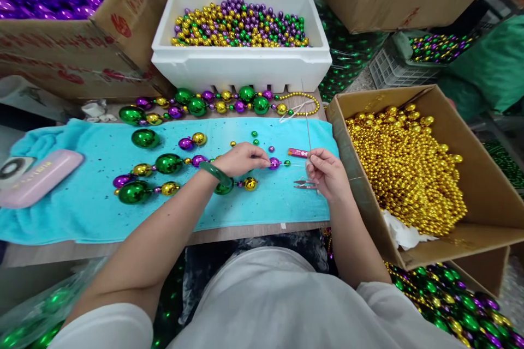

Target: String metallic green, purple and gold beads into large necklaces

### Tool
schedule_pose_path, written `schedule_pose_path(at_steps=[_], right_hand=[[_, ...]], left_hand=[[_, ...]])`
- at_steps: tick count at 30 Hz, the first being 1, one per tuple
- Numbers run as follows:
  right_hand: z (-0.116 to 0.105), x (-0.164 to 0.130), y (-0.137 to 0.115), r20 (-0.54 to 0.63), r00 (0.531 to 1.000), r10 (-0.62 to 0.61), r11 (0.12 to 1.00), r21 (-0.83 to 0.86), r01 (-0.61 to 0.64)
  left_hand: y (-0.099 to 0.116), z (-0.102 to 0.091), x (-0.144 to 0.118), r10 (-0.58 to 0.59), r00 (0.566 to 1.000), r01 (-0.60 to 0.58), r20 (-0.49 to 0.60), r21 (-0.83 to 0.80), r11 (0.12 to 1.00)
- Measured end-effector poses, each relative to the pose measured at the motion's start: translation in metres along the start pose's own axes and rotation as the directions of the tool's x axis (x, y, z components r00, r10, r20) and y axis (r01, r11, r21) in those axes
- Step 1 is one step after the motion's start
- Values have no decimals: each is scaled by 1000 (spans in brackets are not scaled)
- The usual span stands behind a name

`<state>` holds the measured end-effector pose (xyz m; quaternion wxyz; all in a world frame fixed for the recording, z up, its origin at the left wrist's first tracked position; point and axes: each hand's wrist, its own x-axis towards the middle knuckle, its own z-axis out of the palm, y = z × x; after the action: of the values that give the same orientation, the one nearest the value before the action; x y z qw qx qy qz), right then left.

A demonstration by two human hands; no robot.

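Observation:
My left hand (241, 158), with a green bangle on the wrist, pinches a purple bead (274, 163) threaded on a thin string over the turquoise towel (94, 212). A small green bead (287, 163) sits on the same string just to the right. My right hand (327, 172) grips a long thin needle (307, 114) that stands up from its fingers. A partly strung strand of green, gold and purple balls (164, 166) trails left from my left hand. Small snips (305, 184) and a red lighter (297, 152) lie beside my right hand.
A white foam box (241, 65) of mixed beads stands at the back. A cardboard box (483, 174) of gold beads is on the right. A finished strand (213, 102) lies along the foam box. A pink case (39, 177) rests at the left. Cartons surround the table.

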<state>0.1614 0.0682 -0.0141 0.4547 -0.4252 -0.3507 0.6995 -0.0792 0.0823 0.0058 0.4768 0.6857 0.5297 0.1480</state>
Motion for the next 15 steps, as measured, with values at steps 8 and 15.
schedule_pose_path(at_steps=[8,15], right_hand=[[-2,1,1,-6,1000,-18,999,47,18],[-4,3,3,-46,997,-59,998,-7,59]], left_hand=[[-9,-41,-4,-157,986,159,63,-21,987],[-42,-69,11,-256,966,250,-32,364,897]])
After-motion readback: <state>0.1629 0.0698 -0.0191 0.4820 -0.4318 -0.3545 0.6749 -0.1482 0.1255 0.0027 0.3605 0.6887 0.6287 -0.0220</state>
